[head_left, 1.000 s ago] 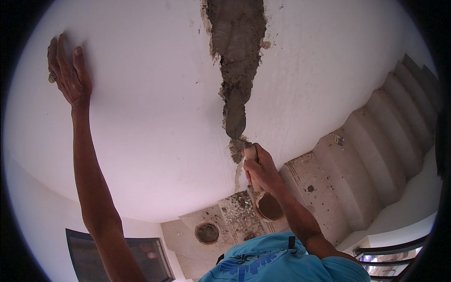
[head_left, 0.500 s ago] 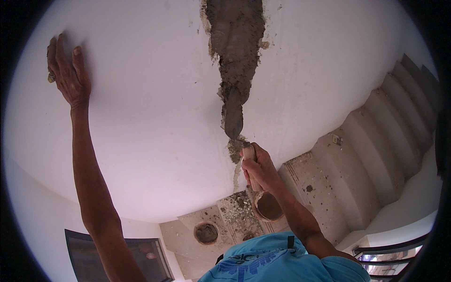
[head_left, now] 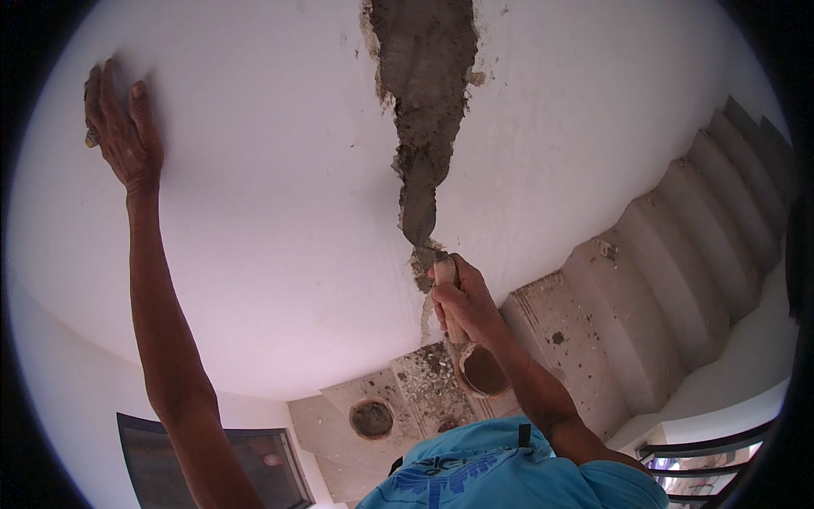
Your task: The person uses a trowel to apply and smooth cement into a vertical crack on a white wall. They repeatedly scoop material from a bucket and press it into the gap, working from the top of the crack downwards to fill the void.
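My left hand (head_left: 127, 140) lies against the white wall (head_left: 271, 170) with its fingers stretched out, well to the left of a ragged strip of grey mortar (head_left: 426, 68). The fingers of my right hand (head_left: 471, 304) are wrapped round the pale wooden handle of a trowel (head_left: 419, 210). Its pointed grey blade rests against the lower, narrow part of the strip, tip upward. Mortar smears on the blade blend with the strip, so its outline is hard to follow. Below the blade, a rough broken patch (head_left: 421, 276) thins into a crack.
On the floor below stand two round containers: one (head_left: 371, 419) holds grey mortar, the other (head_left: 483, 371) is partly hidden by my right forearm. Debris (head_left: 428, 373) litters the floor at the wall's foot. Stairs (head_left: 678, 254) rise at the right; a dark-framed panel (head_left: 229, 462) is at lower left.
My right hand and the trowel have shifted slightly left and up along the strip. The left hand stays in place on the wall.
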Action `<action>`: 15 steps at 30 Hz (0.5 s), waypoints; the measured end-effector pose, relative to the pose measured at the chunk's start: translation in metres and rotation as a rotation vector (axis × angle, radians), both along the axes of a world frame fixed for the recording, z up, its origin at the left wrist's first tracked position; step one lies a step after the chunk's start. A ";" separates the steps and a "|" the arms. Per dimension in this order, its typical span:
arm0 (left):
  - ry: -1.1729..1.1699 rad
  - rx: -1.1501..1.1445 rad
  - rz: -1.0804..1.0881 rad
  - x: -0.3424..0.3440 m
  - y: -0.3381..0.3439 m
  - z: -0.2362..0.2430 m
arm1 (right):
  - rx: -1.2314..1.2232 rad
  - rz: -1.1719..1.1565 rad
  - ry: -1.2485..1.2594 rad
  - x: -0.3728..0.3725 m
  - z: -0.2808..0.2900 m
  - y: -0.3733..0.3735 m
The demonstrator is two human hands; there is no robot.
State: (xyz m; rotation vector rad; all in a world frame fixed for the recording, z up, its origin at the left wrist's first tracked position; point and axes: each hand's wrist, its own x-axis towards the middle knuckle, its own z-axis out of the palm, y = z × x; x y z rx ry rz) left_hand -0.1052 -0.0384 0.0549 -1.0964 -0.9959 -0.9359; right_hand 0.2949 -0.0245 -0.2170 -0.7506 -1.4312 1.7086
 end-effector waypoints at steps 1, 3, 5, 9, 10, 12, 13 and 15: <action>-0.004 0.005 0.002 0.000 0.001 0.000 | -0.012 0.006 0.003 -0.001 0.001 -0.001; 0.018 0.009 -0.017 0.000 0.002 -0.001 | -0.039 0.006 0.011 -0.001 0.002 -0.002; 0.075 0.010 -0.056 0.000 0.001 0.002 | -0.064 -0.004 0.023 -0.005 0.004 -0.004; 0.028 0.012 -0.031 0.000 0.000 -0.001 | 0.002 -0.089 0.057 -0.008 -0.003 -0.009; 0.028 0.013 -0.026 -0.001 0.000 0.001 | 0.001 -0.130 0.088 -0.008 -0.003 -0.009; 0.031 0.013 -0.020 -0.001 0.001 -0.001 | 0.011 -0.174 0.099 -0.004 -0.004 -0.010; 0.035 0.016 -0.019 0.000 0.001 -0.002 | 0.024 -0.177 0.082 -0.001 -0.004 -0.010; 0.045 0.017 -0.026 0.002 0.001 -0.001 | 0.042 -0.151 0.054 0.006 -0.006 -0.010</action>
